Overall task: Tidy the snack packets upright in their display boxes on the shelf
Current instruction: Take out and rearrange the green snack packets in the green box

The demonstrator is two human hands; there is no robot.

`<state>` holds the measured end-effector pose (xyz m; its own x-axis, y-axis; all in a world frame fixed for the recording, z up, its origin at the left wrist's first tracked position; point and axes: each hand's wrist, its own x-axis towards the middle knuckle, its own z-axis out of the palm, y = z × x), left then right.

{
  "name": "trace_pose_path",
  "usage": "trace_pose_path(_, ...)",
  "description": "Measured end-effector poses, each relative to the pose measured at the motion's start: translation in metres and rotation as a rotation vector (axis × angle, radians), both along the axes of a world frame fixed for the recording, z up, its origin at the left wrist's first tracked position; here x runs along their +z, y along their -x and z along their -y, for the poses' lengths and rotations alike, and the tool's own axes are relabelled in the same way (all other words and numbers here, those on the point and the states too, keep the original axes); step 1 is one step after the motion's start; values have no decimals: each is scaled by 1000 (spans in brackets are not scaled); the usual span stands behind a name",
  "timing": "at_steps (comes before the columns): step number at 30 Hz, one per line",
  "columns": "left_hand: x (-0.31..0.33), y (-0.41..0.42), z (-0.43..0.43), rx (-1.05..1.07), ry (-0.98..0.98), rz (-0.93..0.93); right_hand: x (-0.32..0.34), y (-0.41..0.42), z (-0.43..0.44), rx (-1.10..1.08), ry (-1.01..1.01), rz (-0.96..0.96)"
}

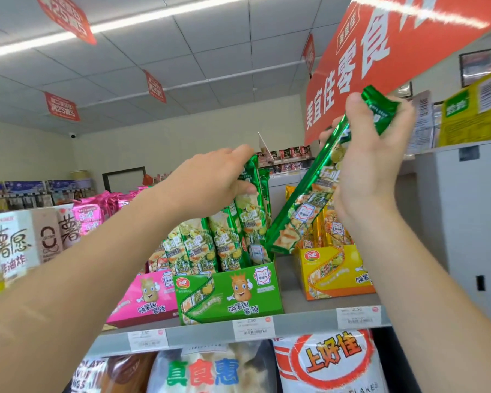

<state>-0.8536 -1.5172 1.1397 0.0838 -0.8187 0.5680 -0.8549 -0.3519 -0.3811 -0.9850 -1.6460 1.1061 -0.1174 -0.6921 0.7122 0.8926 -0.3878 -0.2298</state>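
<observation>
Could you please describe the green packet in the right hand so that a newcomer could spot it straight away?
Find the top shelf with three display boxes: pink, green and yellow. Above the gap between the green and yellow boxes, the right hand grips a long green packet. Unlike the upright packets in the green box, it slants, clear of the box, top end highest.

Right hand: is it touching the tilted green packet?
Touching. The head view shows the right hand wrapped round the upper part of the tilted green packet, thumb on its near side, fingers behind.
</observation>
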Motion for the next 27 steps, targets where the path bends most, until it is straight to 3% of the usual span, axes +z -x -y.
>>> trace_pose_path(6, -1, 0, 1, -110, 195, -76, -9, -5, 3, -75, -76, 147)
trace_pose_path(10, -2, -5, -6, -176, 341, -120, -11, -14, -5, -91, -33, 115)
trace_pose_path(16, -1, -5, -6, -289, 622, -285, -15, -22, -12, 115, -42, 104)
trace_pose_path(19, 0, -4, -6, -295, 634, -289, -18, -31, -20, 60, 82, -64)
trace_pose_path(23, -3, -5, -4, -287, 636, -243, -17, -38, -25, -10, 276, -453)
trace_pose_path(27, -5, -8, -4, -307, 644, -241, -17, -37, -32, -218, 360, -735)
